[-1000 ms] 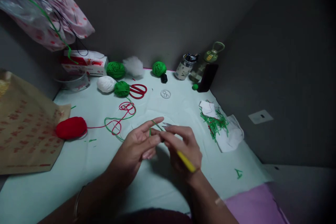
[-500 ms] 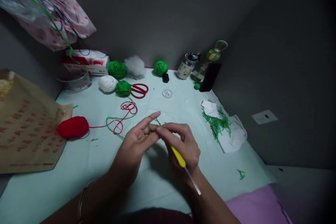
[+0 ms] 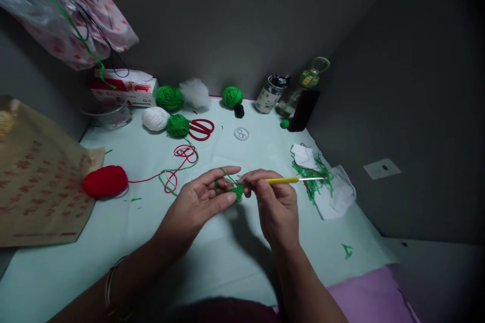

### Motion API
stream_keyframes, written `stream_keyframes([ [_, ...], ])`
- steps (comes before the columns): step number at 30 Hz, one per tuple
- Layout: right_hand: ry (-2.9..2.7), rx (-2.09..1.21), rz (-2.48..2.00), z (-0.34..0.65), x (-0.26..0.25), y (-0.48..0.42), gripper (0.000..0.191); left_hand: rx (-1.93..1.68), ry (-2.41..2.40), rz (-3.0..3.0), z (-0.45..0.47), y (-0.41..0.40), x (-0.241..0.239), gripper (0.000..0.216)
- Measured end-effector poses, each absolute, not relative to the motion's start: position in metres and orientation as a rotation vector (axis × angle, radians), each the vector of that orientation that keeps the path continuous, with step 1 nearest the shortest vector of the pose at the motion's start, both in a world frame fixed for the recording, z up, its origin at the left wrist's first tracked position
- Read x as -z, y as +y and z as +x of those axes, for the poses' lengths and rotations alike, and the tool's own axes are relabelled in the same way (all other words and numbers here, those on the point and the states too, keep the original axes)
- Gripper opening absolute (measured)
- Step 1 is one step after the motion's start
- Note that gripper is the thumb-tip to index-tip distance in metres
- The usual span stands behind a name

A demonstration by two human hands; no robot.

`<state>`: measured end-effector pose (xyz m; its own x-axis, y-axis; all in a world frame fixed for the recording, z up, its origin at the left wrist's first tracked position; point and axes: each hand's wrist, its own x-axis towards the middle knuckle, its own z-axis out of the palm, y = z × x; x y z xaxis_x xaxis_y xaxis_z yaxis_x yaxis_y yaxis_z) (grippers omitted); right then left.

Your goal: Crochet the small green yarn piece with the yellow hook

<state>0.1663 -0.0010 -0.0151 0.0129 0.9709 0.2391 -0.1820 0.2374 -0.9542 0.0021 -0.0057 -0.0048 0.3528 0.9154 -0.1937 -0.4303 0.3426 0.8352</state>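
Between finger and thumb, my left hand (image 3: 200,197) pinches a small green crochet piece (image 3: 237,192). Green yarn loops around its raised fingers and trails back to the table. My right hand (image 3: 277,202) is closed around a yellow-handled crochet hook (image 3: 282,180), held nearly level. The hook's metal tip points left at the green piece; whether it sits inside a stitch I cannot tell. Left of my hands, red yarn (image 3: 185,154) lies in loose coils tangled with the green strand. A red yarn ball (image 3: 106,181) rests beside the paper bag.
Red-handled scissors (image 3: 201,129) lie by a green ball (image 3: 178,125) and a white ball (image 3: 155,118). A pen cup (image 3: 267,98), green bottle (image 3: 290,101) and dark phone (image 3: 304,111) stand at the back right. Green yarn scraps (image 3: 316,176) lie at the right; a paper bag (image 3: 45,181) stands left.
My right hand has turned, swinging the hook from a steep slant to nearly level. The green crochet piece, hidden before, now shows between my fingertips.
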Motion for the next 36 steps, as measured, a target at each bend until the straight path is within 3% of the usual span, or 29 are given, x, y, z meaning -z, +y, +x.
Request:
stream_keyframes([
  [10,-1.218,-1.096,-0.870,0.169,0.007,-0.004,0.021,-1.059,0.902,0.845,0.000,-0.005,-0.001,0.036],
  [14,-1.604,-0.670,-0.911,0.167,0.011,-0.012,0.026,-1.160,1.009,0.873,0.007,-0.007,-0.001,0.038],
  [18,-1.910,-0.120,-0.944,0.163,0.014,-0.019,0.040,-1.126,0.852,0.668,0.012,-0.008,0.003,0.056],
  [20,-1.845,-0.197,-0.957,0.164,0.013,-0.019,0.037,-1.019,0.742,0.512,0.009,-0.007,0.003,0.057],
  [24,-1.402,-0.744,-0.857,0.166,0.011,-0.009,0.026,-1.004,0.724,0.432,0.002,-0.003,-0.001,0.045],
  [27,-1.330,-0.925,-0.817,0.164,0.013,-0.001,0.020,-1.010,0.718,0.519,0.002,-0.002,0.000,0.047],
  [30,-1.438,-0.825,-0.888,0.160,0.016,-0.003,0.020,-1.059,0.752,0.598,0.005,-0.003,0.006,0.048],
  [36,-1.834,-0.202,-0.922,0.162,0.011,-0.016,0.035,-1.038,0.684,0.461,0.008,-0.003,0.007,0.042],
])
